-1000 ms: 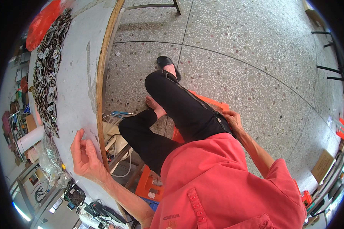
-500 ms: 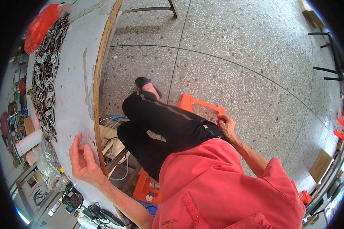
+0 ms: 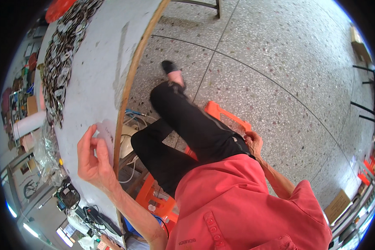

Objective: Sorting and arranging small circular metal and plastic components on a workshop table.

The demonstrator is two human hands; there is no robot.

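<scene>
My left hand [image 3: 95, 162] hovers over or rests on the white tabletop [image 3: 106, 79] near its wooden edge; contact is unclear. Its fingers are loosely bent and apart, holding nothing. Down by my right hip, my right hand [image 3: 254, 144] has its fingers curled at the edge of an orange plastic stool [image 3: 231, 116]. Part of that grip is hidden. The stool shows beside my thigh, with my body covering much of it. A long heap of small flat metal-looking pieces [image 3: 64, 58] lies along the far left of the table.
A red plastic bag [image 3: 59, 10] sits beyond the heap. Clear plastic wrap [image 3: 48, 154], a white roll [image 3: 29, 125] and cabled devices [image 3: 98, 221] line the table's left side. Another orange stool [image 3: 148, 200] stands below the table edge. A cardboard box [image 3: 338, 206] is at right.
The table and floor have shifted rightward in view as my head turned. My legs have moved, with one foot blurred. My left hand stays over the table; my right stays at the stool.
</scene>
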